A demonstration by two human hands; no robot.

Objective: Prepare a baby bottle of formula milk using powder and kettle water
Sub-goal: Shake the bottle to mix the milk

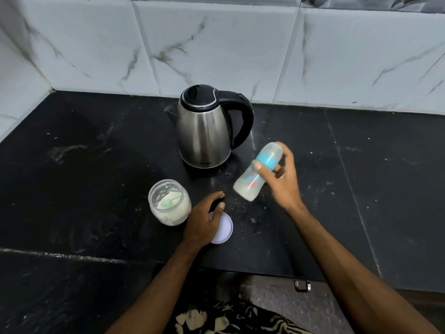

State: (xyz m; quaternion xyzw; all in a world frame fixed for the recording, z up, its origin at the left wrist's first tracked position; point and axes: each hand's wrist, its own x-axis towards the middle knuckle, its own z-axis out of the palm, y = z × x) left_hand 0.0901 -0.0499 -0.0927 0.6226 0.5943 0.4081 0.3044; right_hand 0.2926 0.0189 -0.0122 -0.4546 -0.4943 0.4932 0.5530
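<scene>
Mixing is judged under way: the capped bottle (257, 171), milky and tilted above the counter (96, 153) beside the kettle (204, 131), is gripped by the right hand (281, 179), while the lid (222, 229), due next on the jar (168, 201), is touched by the loosely curled left hand (204, 220).

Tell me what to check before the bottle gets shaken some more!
1. Bottle held firmly: ok. The right hand grips the baby bottle by its blue collar, tilted above the counter.
2. Cap on tight: cannot tell. A clear cap covers the top, but no seal shows.
3. Milk inside: ok. Whitish liquid fills the lower part.
4. Powder all mixed in: cannot tell, too blurry.
5. Powder jar closed: not ok. It stands open with the scoop inside; its white lid lies on the counter under the left hand.
6. Kettle out of the way: ok. It stands upright behind, lid shut.
</scene>
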